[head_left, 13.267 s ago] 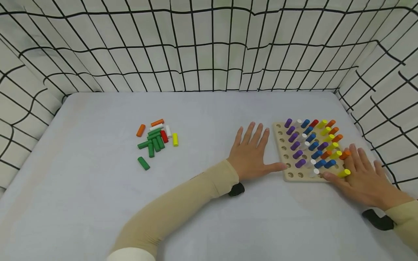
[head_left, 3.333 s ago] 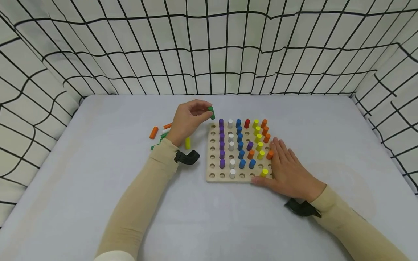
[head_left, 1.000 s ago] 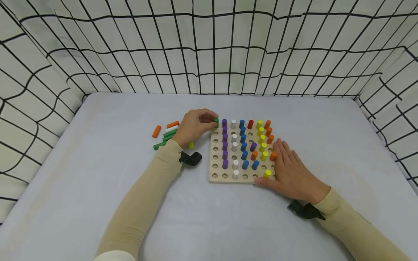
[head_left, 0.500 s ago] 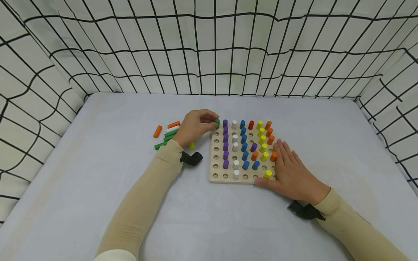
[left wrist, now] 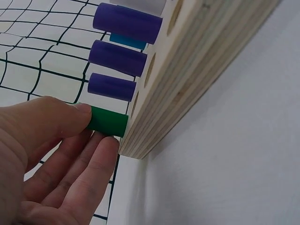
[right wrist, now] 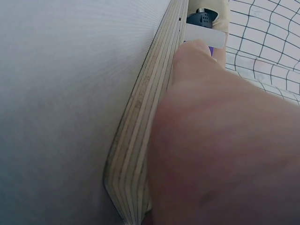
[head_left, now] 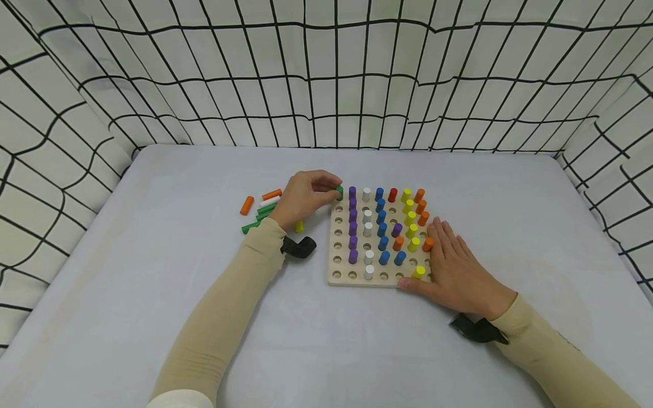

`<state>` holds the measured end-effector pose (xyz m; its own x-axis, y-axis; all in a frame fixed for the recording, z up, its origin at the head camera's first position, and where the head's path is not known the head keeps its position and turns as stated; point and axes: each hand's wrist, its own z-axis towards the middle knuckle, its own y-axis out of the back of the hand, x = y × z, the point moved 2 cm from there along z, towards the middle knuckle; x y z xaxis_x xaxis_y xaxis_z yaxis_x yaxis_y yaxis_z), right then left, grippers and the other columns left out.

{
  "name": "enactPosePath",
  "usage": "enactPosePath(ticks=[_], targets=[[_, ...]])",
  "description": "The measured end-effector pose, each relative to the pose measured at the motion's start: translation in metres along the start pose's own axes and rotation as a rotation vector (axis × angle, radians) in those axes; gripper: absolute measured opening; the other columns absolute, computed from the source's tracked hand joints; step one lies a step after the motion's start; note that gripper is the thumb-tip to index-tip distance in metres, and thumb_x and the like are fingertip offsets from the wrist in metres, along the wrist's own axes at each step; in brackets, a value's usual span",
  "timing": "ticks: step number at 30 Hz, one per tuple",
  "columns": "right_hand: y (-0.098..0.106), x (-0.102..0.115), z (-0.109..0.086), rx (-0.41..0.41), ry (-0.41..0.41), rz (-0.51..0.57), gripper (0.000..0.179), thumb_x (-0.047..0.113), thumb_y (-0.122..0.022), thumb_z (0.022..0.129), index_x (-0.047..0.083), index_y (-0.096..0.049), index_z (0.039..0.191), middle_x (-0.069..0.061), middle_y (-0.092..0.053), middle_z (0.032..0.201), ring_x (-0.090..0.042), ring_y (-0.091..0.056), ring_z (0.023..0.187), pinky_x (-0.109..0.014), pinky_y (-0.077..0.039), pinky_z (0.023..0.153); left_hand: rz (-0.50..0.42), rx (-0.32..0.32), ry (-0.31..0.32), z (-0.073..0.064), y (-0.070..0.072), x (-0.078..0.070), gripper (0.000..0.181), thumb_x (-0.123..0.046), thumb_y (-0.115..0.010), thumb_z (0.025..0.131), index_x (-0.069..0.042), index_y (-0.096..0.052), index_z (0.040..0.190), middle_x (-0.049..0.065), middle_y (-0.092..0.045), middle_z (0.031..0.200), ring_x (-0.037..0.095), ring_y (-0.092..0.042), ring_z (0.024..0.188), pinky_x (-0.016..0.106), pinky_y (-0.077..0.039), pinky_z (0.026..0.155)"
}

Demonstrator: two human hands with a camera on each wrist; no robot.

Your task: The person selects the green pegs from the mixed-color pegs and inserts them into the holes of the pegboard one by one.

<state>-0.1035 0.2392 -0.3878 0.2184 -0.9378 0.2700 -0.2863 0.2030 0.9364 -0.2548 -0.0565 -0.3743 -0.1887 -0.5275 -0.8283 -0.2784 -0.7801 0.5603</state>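
A pale wooden pegboard (head_left: pixel 344 267) lies mid-table, with rows of purple, white, blue, yellow and orange pegs and one red peg upright in its holes. At its far left corner my left hand (head_left: pixel 303 197) pinches a green peg (head_left: pixel 339 193) between thumb and fingers. The left wrist view has this green peg (left wrist: pixel 108 122) with its lower end at the board's face, beside the purple pegs (left wrist: pixel 112 86). My right hand (head_left: pixel 459 272) rests along the board's right edge, fingers straight, thumb at the near edge. In the right wrist view the hand (right wrist: pixel 225 131) hides most of the board.
Loose pegs lie left of the board, partly behind the left hand: orange (head_left: pixel 247 205), white (head_left: pixel 268 202), green (head_left: pixel 250 228) and yellow (head_left: pixel 299 226). A black wire grid (head_left: pixel 336 116) against white cloth stands behind the white table (head_left: pixel 306 340) and along its sides.
Earlier the board sat farther right, with the left hand spread beside it. Since then the left hand took a green peg from the pile and brought it down to the corner; the last half second is nearly still.
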Motion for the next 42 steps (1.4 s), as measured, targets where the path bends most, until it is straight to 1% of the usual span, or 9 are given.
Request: enactPosePath(ticks=[10, 14, 18, 22, 26, 32, 37, 42], targets=[[0.002, 0.000, -0.001, -0.005, -0.001, -0.006, 0.131, 0.085, -0.052, 0.085, -0.009, -0.002, 0.162, -0.027, 0.003, 0.173, -0.050, -0.003, 0.161, -0.073, -0.014, 0.127, -0.017, -0.017, 0.002, -0.002, 0.006, -0.006, 0.029, -0.020, -0.074, 0.096, -0.013, -0.072, 0.124, 0.004, -0.077, 0.122, 0.020, -0.072, 0.116, 0.039, -0.055, 0.109], [0.003, 0.001, -0.002, -0.005, -0.004, -0.004, 0.131, 0.085, -0.053, 0.086, -0.009, -0.003, 0.162, -0.027, 0.003, 0.173, -0.050, -0.002, 0.161, -0.073, -0.013, 0.127, -0.038, -0.030, -0.014, -0.003, 0.009, -0.009, 0.029, -0.019, -0.075, 0.096, -0.011, -0.073, 0.124, 0.006, -0.077, 0.120, 0.021, -0.072, 0.114, 0.039, -0.055, 0.108], [0.003, 0.000, -0.002, -0.006, -0.003, -0.002, 0.131, 0.085, -0.052, 0.086, -0.009, -0.003, 0.162, -0.028, 0.003, 0.173, -0.050, -0.002, 0.161, -0.073, -0.013, 0.127, -0.055, -0.050, -0.031, -0.005, 0.014, -0.013, 0.029, -0.018, -0.075, 0.095, -0.009, -0.073, 0.122, 0.007, -0.077, 0.119, 0.021, -0.073, 0.112, 0.038, -0.057, 0.104], [0.002, 0.000, -0.002, -0.004, 0.000, 0.000, 0.131, 0.085, -0.052, 0.086, -0.010, -0.003, 0.162, -0.028, 0.003, 0.173, -0.050, -0.003, 0.161, -0.073, -0.013, 0.127, -0.072, -0.070, -0.042, -0.006, 0.019, -0.018, 0.026, -0.020, -0.076, 0.095, -0.011, -0.074, 0.119, 0.006, -0.077, 0.119, 0.019, -0.073, 0.111, 0.036, -0.060, 0.099], [0.001, 0.000, -0.002, -0.002, 0.007, 0.010, 0.130, 0.085, -0.052, 0.086, -0.009, -0.003, 0.162, -0.027, 0.004, 0.173, -0.050, -0.002, 0.161, -0.073, -0.013, 0.127, -0.083, -0.080, -0.032, -0.008, 0.025, -0.022, 0.025, -0.022, -0.076, 0.095, -0.013, -0.074, 0.119, 0.005, -0.077, 0.119, 0.018, -0.073, 0.111, 0.036, -0.060, 0.098], [0.000, 0.000, -0.001, -0.007, 0.016, 0.011, 0.129, 0.084, -0.053, 0.087, -0.009, -0.003, 0.162, -0.029, 0.003, 0.172, -0.051, -0.003, 0.161, -0.073, -0.014, 0.126, -0.052, -0.069, -0.012, -0.013, 0.032, -0.025, 0.028, -0.025, -0.075, 0.096, -0.014, -0.073, 0.121, 0.004, -0.076, 0.121, 0.018, -0.072, 0.114, 0.039, -0.058, 0.101], [-0.001, 0.000, 0.000, -0.010, 0.017, -0.006, 0.130, 0.085, -0.051, 0.087, -0.010, -0.004, 0.161, -0.029, 0.002, 0.172, -0.052, -0.004, 0.160, -0.073, -0.014, 0.126, -0.025, -0.077, -0.020, -0.019, 0.040, -0.025, 0.027, -0.025, -0.075, 0.096, -0.014, -0.073, 0.121, 0.004, -0.077, 0.120, 0.018, -0.072, 0.114, 0.040, -0.058, 0.103], [0.000, 0.002, -0.001, -0.011, 0.018, -0.003, 0.130, 0.085, -0.051, 0.087, -0.011, -0.003, 0.161, -0.030, 0.002, 0.172, -0.052, -0.004, 0.160, -0.073, -0.014, 0.126, 0.002, -0.065, -0.025, -0.025, 0.047, -0.024, 0.027, -0.025, -0.074, 0.096, -0.014, -0.073, 0.121, 0.004, -0.076, 0.119, 0.018, -0.072, 0.114, 0.041, -0.058, 0.102]])
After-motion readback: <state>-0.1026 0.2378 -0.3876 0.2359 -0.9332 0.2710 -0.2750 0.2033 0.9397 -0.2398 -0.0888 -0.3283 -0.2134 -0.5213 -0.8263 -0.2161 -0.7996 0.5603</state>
